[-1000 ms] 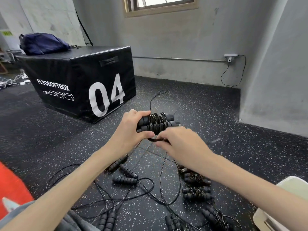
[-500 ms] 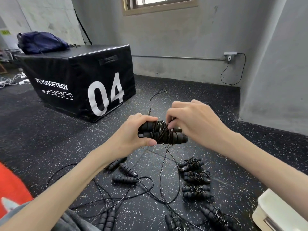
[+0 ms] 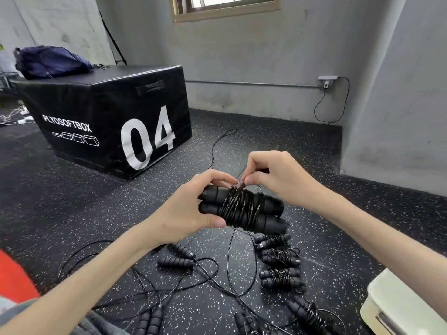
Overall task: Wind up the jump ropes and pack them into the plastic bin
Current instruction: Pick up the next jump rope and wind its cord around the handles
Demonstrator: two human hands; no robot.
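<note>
My left hand (image 3: 183,211) is wrapped tight around the left end of the two black handles (image 3: 242,209), which lie sideways in front of me, held up over the floor. My right hand (image 3: 275,177) sits just above them, and its thumb and finger pinch the thin cord (image 3: 240,186) right on top of the coil. The plastic bin (image 3: 399,303) waits low on my right, so I think my right hand is nearer.

Gym corner with grey walls and dark flooring

A black speckled rubber floor (image 3: 72,201) meets grey plaster walls (image 3: 242,56). A black plyo box (image 3: 116,112) marked "04" sits far left, a navy bag (image 3: 48,61) on top. A window (image 3: 225,6) admits daylight; a wall outlet (image 3: 327,79) is far right.
</note>
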